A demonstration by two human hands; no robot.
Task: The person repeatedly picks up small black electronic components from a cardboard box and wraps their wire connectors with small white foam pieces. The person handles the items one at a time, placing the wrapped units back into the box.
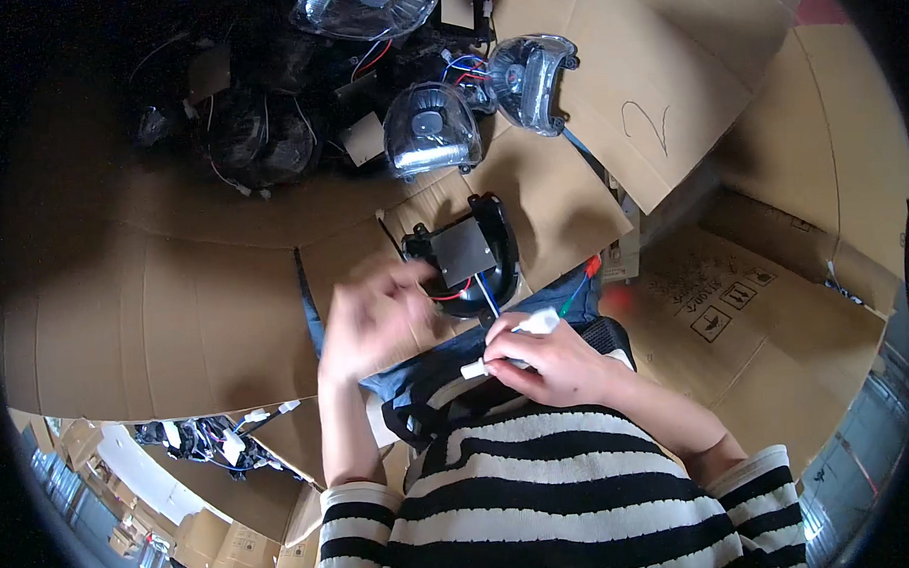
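Cardboard (pixel 564 205) frames apparent wiring work calling for steadiness: right hand (pixel 549 361) pinches connector (pixel 473 368), lamp (pixel 460 252) at its eleven o'clock; left hand (pixel 380 312) blurred, grip unclear.

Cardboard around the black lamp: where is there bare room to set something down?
Right of the black lamp, the cardboard is bare out to its edge, this side of the clear lamps. A smaller patch lies left of the lamp, beyond the blurred left hand. Crowded: the far side, packed with lamps, and the near edge by the right hand.
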